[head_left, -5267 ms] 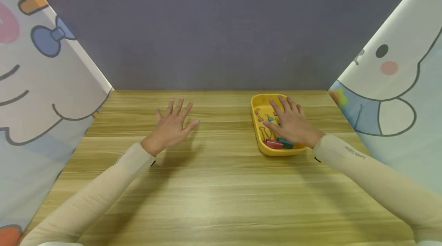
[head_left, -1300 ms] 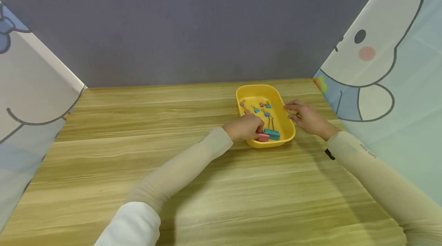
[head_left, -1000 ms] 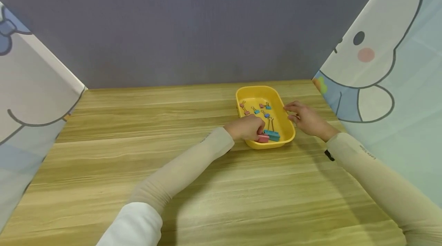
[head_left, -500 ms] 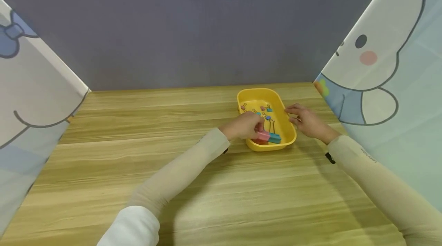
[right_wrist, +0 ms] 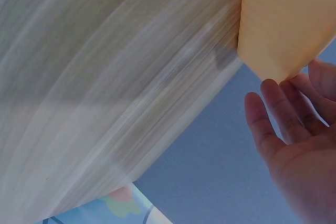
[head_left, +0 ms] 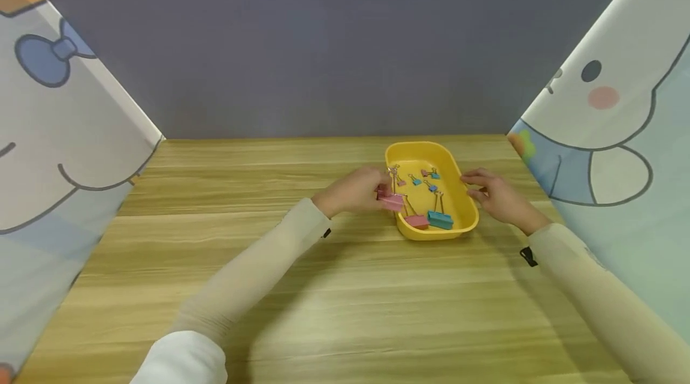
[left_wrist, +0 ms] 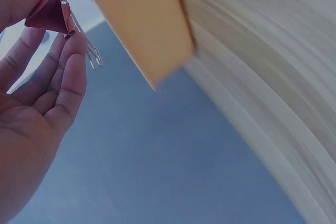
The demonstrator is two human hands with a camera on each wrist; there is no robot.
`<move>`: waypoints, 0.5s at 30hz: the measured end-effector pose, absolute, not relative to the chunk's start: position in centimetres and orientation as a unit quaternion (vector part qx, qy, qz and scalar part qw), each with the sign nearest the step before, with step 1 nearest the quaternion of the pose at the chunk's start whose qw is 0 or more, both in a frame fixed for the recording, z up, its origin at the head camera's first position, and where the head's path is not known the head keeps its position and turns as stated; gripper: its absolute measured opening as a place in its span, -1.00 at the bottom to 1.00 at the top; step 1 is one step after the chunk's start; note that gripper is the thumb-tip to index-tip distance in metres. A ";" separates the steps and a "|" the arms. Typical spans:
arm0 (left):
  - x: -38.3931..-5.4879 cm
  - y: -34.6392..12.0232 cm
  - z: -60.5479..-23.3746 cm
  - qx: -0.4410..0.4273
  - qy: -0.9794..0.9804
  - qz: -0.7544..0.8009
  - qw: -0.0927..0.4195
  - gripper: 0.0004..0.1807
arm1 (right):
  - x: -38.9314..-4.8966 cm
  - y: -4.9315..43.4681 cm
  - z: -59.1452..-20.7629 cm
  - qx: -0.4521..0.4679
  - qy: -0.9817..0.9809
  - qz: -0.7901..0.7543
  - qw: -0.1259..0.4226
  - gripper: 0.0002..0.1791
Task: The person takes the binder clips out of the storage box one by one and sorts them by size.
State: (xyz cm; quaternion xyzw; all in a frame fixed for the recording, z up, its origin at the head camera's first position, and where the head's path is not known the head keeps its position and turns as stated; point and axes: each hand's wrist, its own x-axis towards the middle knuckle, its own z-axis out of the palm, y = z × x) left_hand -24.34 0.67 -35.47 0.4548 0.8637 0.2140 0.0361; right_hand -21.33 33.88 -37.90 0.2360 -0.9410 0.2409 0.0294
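My left hand pinches a large pink binder clip, raised just over the left rim of a yellow tray. In the left wrist view, thumb and fingers hold that clip's pink body, its wire handles hanging free. Inside the tray's near end lie another pink binder clip and a large teal one. Smaller clips lie farther back, among them a teal one and a blue one. My right hand touches the tray's right side with loosely bent fingertips.
The tray stands on a wood-grain table, toward its far right. A grey panel rises behind the table. Cartoon-printed sheets flank it, one at the left and one at the right.
My left hand has come from spread over the table to the tray, taken a large pink clip, then lifted it leftward to the rim. The right hand has moved from above the tray to its right side.
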 end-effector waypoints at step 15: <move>-25.1 -9.2 -36.7 0.362 0.900 0.240 0.036 -0.89 | -21.4 34.1 -38.6 0.247 -0.939 0.233 0.057 -0.66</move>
